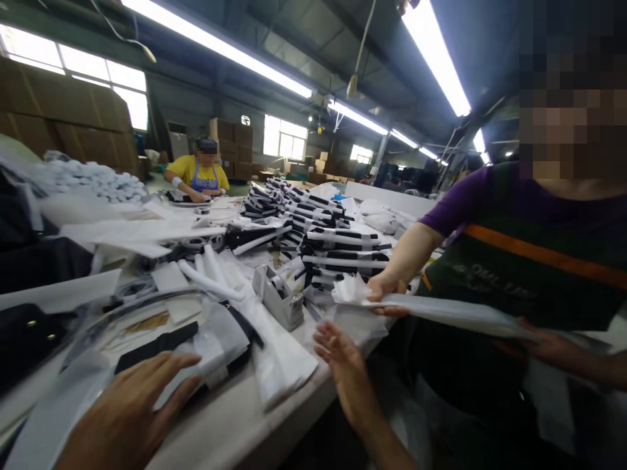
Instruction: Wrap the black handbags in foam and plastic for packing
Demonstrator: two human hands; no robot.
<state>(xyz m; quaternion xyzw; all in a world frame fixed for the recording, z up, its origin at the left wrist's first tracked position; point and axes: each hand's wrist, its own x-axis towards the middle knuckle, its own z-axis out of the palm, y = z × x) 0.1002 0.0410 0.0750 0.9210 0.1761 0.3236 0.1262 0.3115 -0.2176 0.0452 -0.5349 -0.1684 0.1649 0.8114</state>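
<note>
My left hand (pixel 132 405) hovers at the lower left with its fingers apart, close to a black strap-like piece (pixel 157 346) partly wrapped in white paper (pixel 220 339). Nothing shows in its grip. Near the table's front edge my right hand (pixel 345 365) is raised, fingers spread and holding nothing. Just beyond it a co-worker's hand (pixel 386 290) grips a bundle of white sheets (pixel 445 310). White sheets (pixel 284 365) hang over the edge between my hands, with a grey box-shaped holder (pixel 279 297) behind them.
Stacked black-and-white wrapped bundles (pixel 343 254) fill the middle of the table. A heap of white rolls (pixel 93 183) lies at the left, before cardboard boxes (pixel 63 104). The co-worker in a dark apron (pixel 539 261) stands close at right; another person (pixel 198 176) works across the table.
</note>
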